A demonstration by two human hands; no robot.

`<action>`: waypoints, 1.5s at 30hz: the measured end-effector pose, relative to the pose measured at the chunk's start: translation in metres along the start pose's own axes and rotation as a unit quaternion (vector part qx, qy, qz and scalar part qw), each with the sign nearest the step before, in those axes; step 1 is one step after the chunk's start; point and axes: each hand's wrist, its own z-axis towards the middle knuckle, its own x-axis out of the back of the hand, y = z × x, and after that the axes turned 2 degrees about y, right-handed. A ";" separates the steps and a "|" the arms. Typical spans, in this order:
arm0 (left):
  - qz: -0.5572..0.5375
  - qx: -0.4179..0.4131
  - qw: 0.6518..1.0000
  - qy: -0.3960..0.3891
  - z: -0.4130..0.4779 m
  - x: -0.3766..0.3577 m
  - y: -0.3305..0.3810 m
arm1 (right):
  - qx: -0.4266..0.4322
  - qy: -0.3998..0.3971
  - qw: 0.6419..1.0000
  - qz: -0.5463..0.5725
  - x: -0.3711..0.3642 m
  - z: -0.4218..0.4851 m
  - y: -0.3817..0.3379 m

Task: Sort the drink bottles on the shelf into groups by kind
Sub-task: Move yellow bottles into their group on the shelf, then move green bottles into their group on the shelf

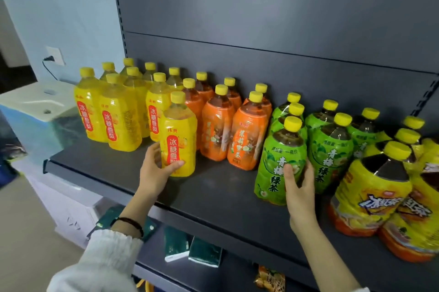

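Head view: left hand (155, 168) grips the front yellow bottle (178, 136) low on its label, thumb across the front (upright on the shelf (213, 194)). Right hand (299, 187) wraps the front green bottle (280, 161), fingers behind. Orange bottles (234, 130) stand between both hands.

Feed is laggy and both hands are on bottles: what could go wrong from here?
The yellow bottle in the left hand stands tight against the orange bottles; sliding it could tip them. The green bottle under the right hand leans near the shelf front and might topple off.
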 end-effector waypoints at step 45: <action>0.001 -0.122 0.991 -0.052 -0.042 -0.082 0.036 | -0.008 -0.035 0.999 -0.031 0.009 0.007 0.004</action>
